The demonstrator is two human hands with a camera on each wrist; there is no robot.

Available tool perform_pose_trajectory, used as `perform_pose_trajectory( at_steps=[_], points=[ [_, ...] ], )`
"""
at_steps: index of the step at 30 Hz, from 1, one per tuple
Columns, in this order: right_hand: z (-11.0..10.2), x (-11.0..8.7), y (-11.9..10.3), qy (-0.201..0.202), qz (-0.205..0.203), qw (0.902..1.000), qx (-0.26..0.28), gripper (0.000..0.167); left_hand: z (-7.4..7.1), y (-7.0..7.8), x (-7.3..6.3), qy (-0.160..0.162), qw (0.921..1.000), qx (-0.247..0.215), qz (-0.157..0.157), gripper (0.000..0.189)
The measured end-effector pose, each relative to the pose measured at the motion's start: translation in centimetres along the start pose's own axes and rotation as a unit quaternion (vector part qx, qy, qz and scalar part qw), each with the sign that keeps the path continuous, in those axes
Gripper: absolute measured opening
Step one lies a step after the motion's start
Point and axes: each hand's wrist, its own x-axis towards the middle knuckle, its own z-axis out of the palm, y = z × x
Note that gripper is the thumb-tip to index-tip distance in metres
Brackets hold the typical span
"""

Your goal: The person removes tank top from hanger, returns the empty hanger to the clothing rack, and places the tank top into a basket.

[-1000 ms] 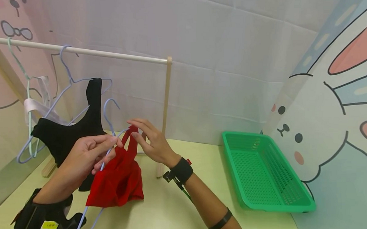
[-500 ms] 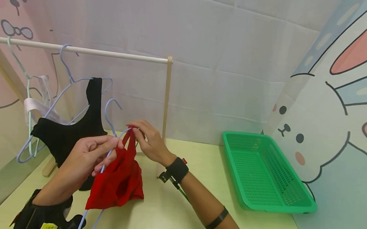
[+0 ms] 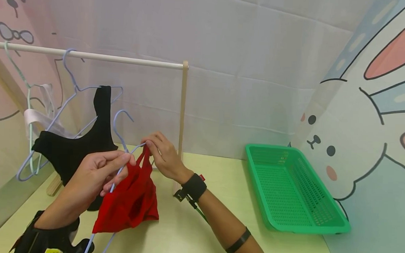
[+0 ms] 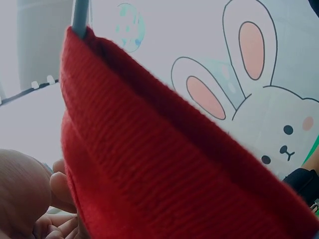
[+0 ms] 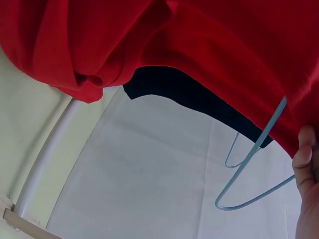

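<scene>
Red garment [image 3: 127,204], 1 piece, with narrow straps: located low and left of centre in the head view, spread on a light-blue hanger [image 3: 117,135] above the pale yellow table [image 3: 227,172]. Hanger hook points up, free of the rail; 2 lengths of wire emerge below the hem.

Left hand [image 3: 102,171]: fingers curled, thumb and forefinger closed in a pinch on the hanger just below its hook.

Right hand [image 3: 164,155]: thumb and fingertips brought together on a red strap at the hanger's shoulder; whether the strap is seated over the wire, cannot tell.

Rail [image 3: 131,60], white, 1, ending at right in a wooden post [image 3: 183,111]. Suspended from it: 1 blue hanger [image 3: 62,111] with a black garment [image 3: 74,151], partly behind the left hand; 1 pale green hanger [image 3: 29,98] with a white garment [image 3: 42,119], farther left.

Green basket [image 3: 255,188], perforated, 1: on the table, well right of the hands, beside a rabbit-printed panel [image 3: 342,146].
</scene>
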Motion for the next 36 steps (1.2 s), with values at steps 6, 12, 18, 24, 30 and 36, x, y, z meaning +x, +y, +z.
perform_pose_trajectory(
  at_steps=[6,12,18,24,30,36],
  points=[
    [0.2,0.0,0.0,0.004,0.004,1.0000,0.002,0.021,0.1,0.0,0.0,-0.001,1.0000,0.009,0.004,0.022],
    [0.3,0.0,0.0,0.012,0.006,0.9999,-0.009,0.020,-0.1,-0.4,-0.1,0.000,0.9997,0.022,0.007,0.023],
    [0.3,0.0,0.1,0.020,-0.001,0.9997,-0.016,0.018,-0.1,-0.3,-0.1,0.000,0.9995,0.030,0.009,0.023],
    [0.5,0.0,0.1,0.023,0.008,0.9997,-0.008,0.018,0.0,0.0,-0.4,0.002,0.9994,0.034,-0.008,0.022],
    [0.9,-0.3,0.2,0.022,0.008,0.9997,-0.006,0.018,-0.1,-0.3,-0.5,-0.005,0.9996,0.025,-0.006,0.023],
    [1.0,-0.2,0.5,0.023,-0.001,0.9997,-0.010,0.019,-0.2,-0.3,-0.4,-0.012,0.9997,0.022,0.003,0.023]
  ],
)
